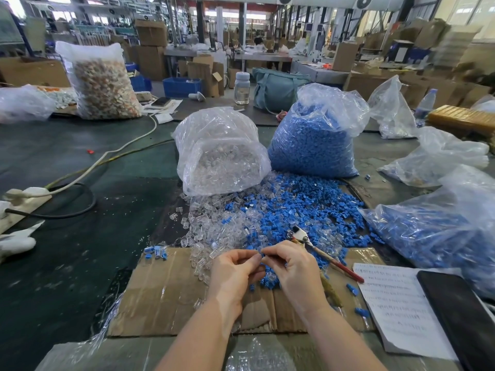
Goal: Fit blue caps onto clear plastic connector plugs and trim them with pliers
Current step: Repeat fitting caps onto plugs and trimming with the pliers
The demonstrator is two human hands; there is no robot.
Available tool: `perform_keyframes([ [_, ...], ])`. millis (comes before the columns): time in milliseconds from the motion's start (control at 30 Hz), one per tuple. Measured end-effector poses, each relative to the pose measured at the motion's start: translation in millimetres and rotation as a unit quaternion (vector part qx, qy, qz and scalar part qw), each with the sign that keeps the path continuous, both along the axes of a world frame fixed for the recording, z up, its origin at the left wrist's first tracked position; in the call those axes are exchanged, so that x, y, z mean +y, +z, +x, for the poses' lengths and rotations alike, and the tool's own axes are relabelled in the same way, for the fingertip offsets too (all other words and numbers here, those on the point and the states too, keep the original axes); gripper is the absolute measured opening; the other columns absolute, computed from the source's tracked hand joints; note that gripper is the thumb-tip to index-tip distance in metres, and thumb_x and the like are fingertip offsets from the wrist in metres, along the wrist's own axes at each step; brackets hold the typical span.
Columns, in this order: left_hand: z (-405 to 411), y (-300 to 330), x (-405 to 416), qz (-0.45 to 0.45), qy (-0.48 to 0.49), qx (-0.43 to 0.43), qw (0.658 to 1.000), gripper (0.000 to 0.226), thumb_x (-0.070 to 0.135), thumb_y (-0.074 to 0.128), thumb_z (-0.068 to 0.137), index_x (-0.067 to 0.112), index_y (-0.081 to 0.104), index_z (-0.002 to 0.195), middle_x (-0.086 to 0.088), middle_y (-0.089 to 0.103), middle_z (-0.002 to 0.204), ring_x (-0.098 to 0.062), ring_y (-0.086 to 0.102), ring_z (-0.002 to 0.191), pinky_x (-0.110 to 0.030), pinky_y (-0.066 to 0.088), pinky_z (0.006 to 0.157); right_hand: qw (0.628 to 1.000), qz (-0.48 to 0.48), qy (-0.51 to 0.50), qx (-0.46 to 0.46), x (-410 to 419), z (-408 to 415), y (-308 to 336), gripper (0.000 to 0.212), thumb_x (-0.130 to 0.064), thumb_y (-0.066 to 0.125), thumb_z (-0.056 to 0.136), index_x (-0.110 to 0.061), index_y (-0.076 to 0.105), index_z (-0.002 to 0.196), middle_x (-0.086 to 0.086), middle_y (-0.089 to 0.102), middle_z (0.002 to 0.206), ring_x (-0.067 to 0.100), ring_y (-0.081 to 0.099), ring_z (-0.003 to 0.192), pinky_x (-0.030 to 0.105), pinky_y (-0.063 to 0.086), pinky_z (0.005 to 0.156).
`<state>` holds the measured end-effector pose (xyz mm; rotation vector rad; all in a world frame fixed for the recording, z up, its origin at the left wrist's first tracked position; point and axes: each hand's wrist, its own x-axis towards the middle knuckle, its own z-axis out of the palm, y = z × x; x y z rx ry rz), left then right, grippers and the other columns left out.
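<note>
My left hand (235,266) and my right hand (292,266) meet fingertip to fingertip over a cardboard sheet (166,295). Between them they pinch a small piece that shows a bit of blue; the fingers hide most of it. The pliers (318,250), with red handles, lie across my right hand, jaws pointing up and left. A mixed heap of loose clear plugs (211,226) and blue caps (302,207) spreads just beyond my hands. A few finished capped pieces (156,252) lie at the cardboard's left edge.
A clear bag of plugs (222,156) and a bag of blue caps (313,140) stand behind the heap. Another bag with blue pieces (439,231) lies right. A paper pad (399,306) and dark phone (460,314) sit near right; cables (88,167) run left.
</note>
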<state>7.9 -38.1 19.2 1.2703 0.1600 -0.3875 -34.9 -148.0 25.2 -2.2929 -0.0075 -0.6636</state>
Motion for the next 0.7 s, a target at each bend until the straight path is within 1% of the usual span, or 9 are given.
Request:
perform_keyframes([
  [100,0,-1,0,0.002,0.004,0.014,1.0,0.004,-0.003,0.063,0.083,0.001,0.062,0.085,-0.012,0.066,0.07,-0.01,0.063,0.052,-0.023,0.053,0.05,0.998,-0.031,-0.027,0.036,-1,-3,-3,0.018,-0.017,0.07,0.083,-0.015,0.071,0.101,-0.007,0.064,0.092,0.007,0.056,0.09,0.016,0.043,0.083],
  [167,2,-2,1,0.005,0.013,0.023,1.0,0.004,-0.001,0.063,0.084,0.002,0.062,0.085,-0.011,0.066,0.07,-0.01,0.064,0.053,-0.026,0.054,0.05,0.988,-0.077,-0.1,0.085,-7,-8,-6,0.031,-0.031,0.062,0.088,-0.019,0.063,0.117,-0.008,0.061,0.107,0.005,0.051,0.099,0.018,0.038,0.09],
  [233,5,-2,3,-0.003,0.024,0.025,0.999,0.004,-0.003,0.063,0.083,0.001,0.062,0.084,-0.007,0.065,0.062,-0.01,0.064,0.052,-0.021,0.053,0.049,0.949,-0.141,-0.218,0.178,-19,-13,-8,0.045,-0.046,0.047,0.093,-0.023,0.048,0.131,-0.006,0.054,0.124,0.007,0.047,0.109,0.022,0.036,0.095],
  [300,8,-1,4,-0.009,0.022,0.029,0.999,0.004,-0.004,0.063,0.083,-0.001,0.061,0.085,-0.006,0.065,0.06,-0.011,0.064,0.053,-0.02,0.053,0.048,0.889,-0.184,-0.295,0.297,-33,-16,-11,0.063,-0.06,0.034,0.092,-0.021,0.032,0.141,0.003,0.042,0.14,0.019,0.04,0.126,0.036,0.031,0.104],
  [367,9,0,5,-0.014,0.019,0.032,0.999,0.005,-0.006,0.062,0.082,-0.003,0.062,0.087,-0.01,0.064,0.067,-0.013,0.064,0.055,-0.02,0.054,0.051,0.853,-0.176,-0.301,0.389,-44,-18,-13,0.08,-0.069,0.03,0.088,-0.018,0.017,0.147,0.007,0.027,0.152,0.027,0.025,0.138,0.047,0.02,0.11],
  [433,9,1,4,-0.019,0.019,0.038,0.999,0.006,-0.007,0.062,0.082,-0.005,0.061,0.087,-0.012,0.063,0.072,-0.015,0.064,0.057,-0.02,0.054,0.052,0.837,-0.176,-0.289,0.429,-50,-18,-15,0.088,-0.071,0.034,0.084,-0.017,0.009,0.149,0.006,0.018,0.155,0.027,0.018,0.141,0.052,0.013,0.112],
  [567,10,4,4,-0.018,0.018,0.056,0.998,0.008,-0.006,0.062,0.082,-0.005,0.061,0.09,-0.014,0.062,0.076,-0.018,0.063,0.062,-0.021,0.055,0.052,0.838,-0.206,-0.277,0.422,-56,-16,-16,0.082,-0.064,0.037,0.087,-0.018,0.007,0.149,0.004,0.019,0.154,0.026,0.02,0.14,0.054,0.012,0.112],
  [633,11,5,5,-0.019,0.017,0.063,0.998,0.009,-0.006,0.061,0.083,-0.005,0.06,0.092,-0.015,0.062,0.077,-0.018,0.063,0.062,-0.021,0.056,0.052,0.841,-0.228,-0.271,0.408,-55,-16,-16,0.072,-0.059,0.035,0.091,-0.02,0.015,0.147,0.006,0.024,0.15,0.027,0.025,0.137,0.053,0.015,0.111],
  [700,13,7,6,-0.017,0.018,0.065,0.998,0.01,-0.005,0.061,0.083,-0.005,0.06,0.093,-0.015,0.062,0.077,-0.018,0.063,0.062,-0.021,0.056,0.051,0.854,-0.227,-0.268,0.385,-54,-16,-15,0.058,-0.056,0.038,0.092,-0.022,0.029,0.137,0.006,0.033,0.141,0.026,0.032,0.13,0.049,0.023,0.108],
])
